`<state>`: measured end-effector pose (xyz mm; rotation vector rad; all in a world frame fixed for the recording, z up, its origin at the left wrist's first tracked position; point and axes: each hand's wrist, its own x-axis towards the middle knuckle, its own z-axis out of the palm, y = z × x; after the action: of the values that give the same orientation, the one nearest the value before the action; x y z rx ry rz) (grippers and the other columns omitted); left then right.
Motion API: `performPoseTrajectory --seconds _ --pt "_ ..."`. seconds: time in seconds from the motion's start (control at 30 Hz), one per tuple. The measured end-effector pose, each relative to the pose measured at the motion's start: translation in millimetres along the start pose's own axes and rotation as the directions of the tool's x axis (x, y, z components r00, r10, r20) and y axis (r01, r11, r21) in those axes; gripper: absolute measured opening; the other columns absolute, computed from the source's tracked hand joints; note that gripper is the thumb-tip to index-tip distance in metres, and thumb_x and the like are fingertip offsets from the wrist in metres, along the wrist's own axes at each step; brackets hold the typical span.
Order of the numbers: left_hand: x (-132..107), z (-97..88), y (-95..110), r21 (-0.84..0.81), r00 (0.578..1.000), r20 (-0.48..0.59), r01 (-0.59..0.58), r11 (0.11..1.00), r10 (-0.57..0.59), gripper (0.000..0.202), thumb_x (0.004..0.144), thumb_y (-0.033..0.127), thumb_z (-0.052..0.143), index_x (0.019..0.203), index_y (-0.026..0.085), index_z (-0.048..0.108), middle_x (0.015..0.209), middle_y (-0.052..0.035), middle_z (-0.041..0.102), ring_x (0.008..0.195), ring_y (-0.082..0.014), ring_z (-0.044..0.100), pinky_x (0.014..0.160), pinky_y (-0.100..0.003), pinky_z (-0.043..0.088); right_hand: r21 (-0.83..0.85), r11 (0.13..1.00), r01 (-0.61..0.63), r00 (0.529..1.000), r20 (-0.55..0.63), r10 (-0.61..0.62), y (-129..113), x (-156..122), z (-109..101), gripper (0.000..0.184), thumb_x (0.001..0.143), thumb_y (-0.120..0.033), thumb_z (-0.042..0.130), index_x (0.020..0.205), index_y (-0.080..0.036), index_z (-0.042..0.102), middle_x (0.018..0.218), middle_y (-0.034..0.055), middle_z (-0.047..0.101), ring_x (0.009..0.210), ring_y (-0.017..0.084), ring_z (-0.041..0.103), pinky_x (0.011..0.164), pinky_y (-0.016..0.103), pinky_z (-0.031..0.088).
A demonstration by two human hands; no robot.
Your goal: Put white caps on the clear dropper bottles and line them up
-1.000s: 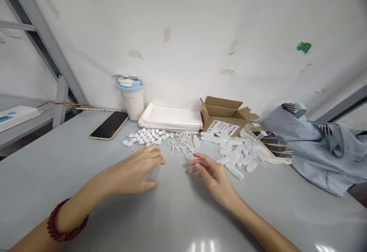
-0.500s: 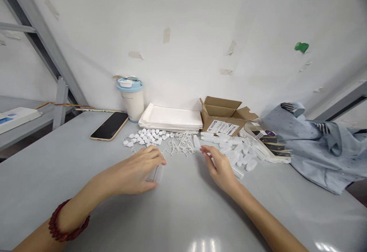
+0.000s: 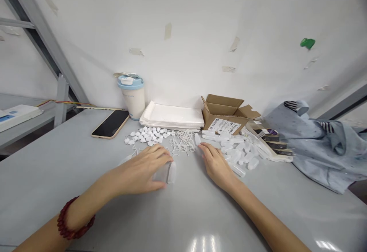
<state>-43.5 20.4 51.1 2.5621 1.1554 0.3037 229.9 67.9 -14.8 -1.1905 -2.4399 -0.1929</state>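
My left hand (image 3: 146,168) arches low over the grey table, thumb and fingers apart. A small translucent plastic tube (image 3: 171,173) stands out just past its fingertips, and clear plastic shows partly hidden in the gap between thumb and fingers. Another clear piece (image 3: 125,160) peeks out behind that hand. My right hand (image 3: 216,164) rests with its fingers loosely bent, the fingertips right beside a single translucent tube (image 3: 197,139); I cannot tell whether they touch. Several more such tubes (image 3: 236,155) lie heaped behind and right of it.
White caps (image 3: 151,135) and thin white strips (image 3: 183,142) are scattered ahead. Behind them are a stack of white envelopes (image 3: 174,116), a cardboard box (image 3: 223,114), a lidded cup (image 3: 133,99) and a phone (image 3: 111,124). Packaged goods (image 3: 271,141) and blue cloth (image 3: 312,148) lie right.
My left hand has shifted slightly right, and a tube now sticks out beyond its fingertips. My right hand has moved a little closer to the lone tube. The view has tilted slightly.
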Motion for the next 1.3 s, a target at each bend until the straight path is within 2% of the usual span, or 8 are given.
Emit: performPoseTrajectory --seconds 0.13,0.37,0.47,0.7,0.97,1.3 --pt "4.3 8.5 6.9 0.004 0.995 -0.081 -0.057 0.998 0.057 0.038 0.076 0.031 0.072 0.11 0.02 0.057 0.112 -0.0068 0.058 0.109 -0.0253 0.048 0.092 -0.036 0.042 0.036 0.999 -0.017 0.999 -0.041 0.019 -3.9 -0.2 -2.5 0.037 0.093 -0.01 0.033 0.125 -0.014 0.049 0.124 0.0203 0.056 0.114 0.03 0.055 0.089 0.047 0.048" --pt "7.7 18.6 7.8 0.007 0.997 -0.07 -0.028 1.0 0.028 0.049 0.071 0.03 0.078 0.113 0.019 0.056 0.115 -0.0079 0.058 0.112 -0.0268 0.048 0.092 -0.038 0.043 0.101 0.995 0.004 0.999 -0.047 0.0 -10.0 -0.3 -7.6 0.036 0.092 -0.008 0.035 0.124 -0.015 0.048 0.123 0.0192 0.056 0.114 0.028 0.055 0.091 0.046 0.049" --pt "6.1 17.2 2.6 0.001 0.998 -0.059 -0.017 1.0 0.017 0.052 0.07 0.03 0.079 0.115 0.019 0.054 0.115 -0.0069 0.058 0.112 -0.0261 0.048 0.092 -0.038 0.043 0.125 0.992 -0.004 0.998 -0.059 0.012 -8.7 -0.5 -8.0 0.036 0.091 -0.009 0.036 0.125 -0.016 0.048 0.122 0.0186 0.057 0.113 0.028 0.055 0.092 0.047 0.05" --pt "4.0 14.0 0.3 -0.003 0.997 -0.066 0.04 0.999 -0.04 0.04 0.074 0.028 0.074 0.109 0.021 0.058 0.107 -0.0051 0.059 0.106 -0.0251 0.051 0.088 -0.035 0.044 0.161 0.987 -0.01 0.997 -0.077 0.023 -6.5 -0.9 -7.2 0.038 0.092 -0.012 0.037 0.127 -0.019 0.047 0.121 0.0167 0.058 0.112 0.028 0.056 0.091 0.048 0.05" --pt "4.9 17.2 -3.5 -0.024 0.997 -0.072 -0.027 0.999 0.025 0.04 0.077 0.029 0.072 0.112 0.021 0.057 0.116 -0.0054 0.06 0.114 -0.0246 0.049 0.094 -0.036 0.043 0.16 0.987 -0.001 0.998 -0.061 0.011 -6.9 -0.2 -8.3 0.036 0.092 -0.011 0.037 0.125 -0.017 0.046 0.121 0.0173 0.057 0.113 0.028 0.056 0.092 0.047 0.05" --pt "-1.7 0.0 -12.0 -0.044 0.994 -0.032 0.106 0.993 -0.108 0.036 0.074 0.027 0.07 0.108 0.021 0.059 0.113 -0.0062 0.059 0.113 -0.0259 0.049 0.093 -0.036 0.042 0.174 0.984 -0.02 0.999 -0.038 0.027 -5.0 -1.9 -9.4 0.035 0.091 -0.011 0.039 0.125 -0.017 0.047 0.121 0.0167 0.057 0.114 0.028 0.055 0.094 0.047 0.05"
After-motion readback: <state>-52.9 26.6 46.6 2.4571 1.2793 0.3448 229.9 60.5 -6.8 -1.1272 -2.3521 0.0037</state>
